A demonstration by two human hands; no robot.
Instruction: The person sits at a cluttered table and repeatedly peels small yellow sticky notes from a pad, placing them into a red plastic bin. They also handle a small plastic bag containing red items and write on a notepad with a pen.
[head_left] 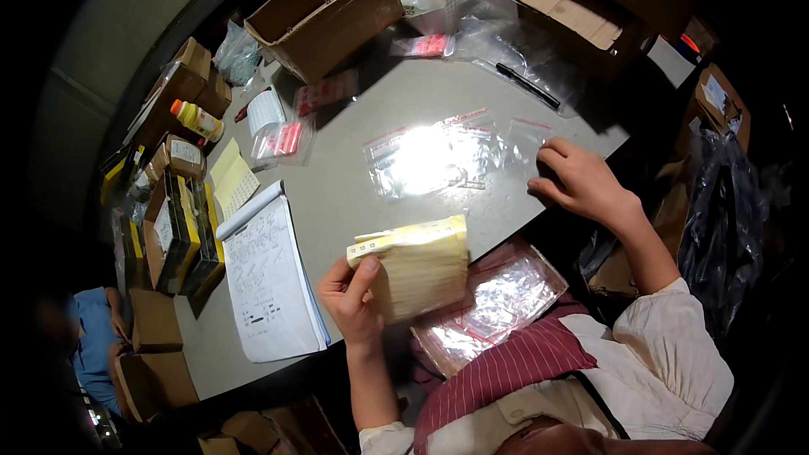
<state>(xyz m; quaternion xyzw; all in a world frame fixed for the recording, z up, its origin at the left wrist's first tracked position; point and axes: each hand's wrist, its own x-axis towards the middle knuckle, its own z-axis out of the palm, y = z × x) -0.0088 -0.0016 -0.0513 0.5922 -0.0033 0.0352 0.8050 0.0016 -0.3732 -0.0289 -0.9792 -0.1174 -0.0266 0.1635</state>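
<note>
My left hand (352, 299) grips a thick stack of pale yellow label sheets (419, 274) at its left end, thumb in front. The stack is held up over the table's near edge. My right hand (573, 177) rests at the table's right side, fingers bent, with a gap between thumb and fingers. Its fingertips touch or lie just beside a small clear zip bag (527, 136). Left of that bag, several clear zip bags (388, 160) lie overlapping, with strong glare on them. Under the stack, a box of clear bags (506, 291) sits by my lap.
An open notepad (268, 278) lies at the left, near yellow label sheets (233, 177). Red-marked packets (282, 141), a marker pen (527, 86) and an open carton (329, 21) are farther back. Yellow-black boxes (181, 227) and an orange-capped bottle (197, 120) line the left edge. Another person (94, 345) sits far left.
</note>
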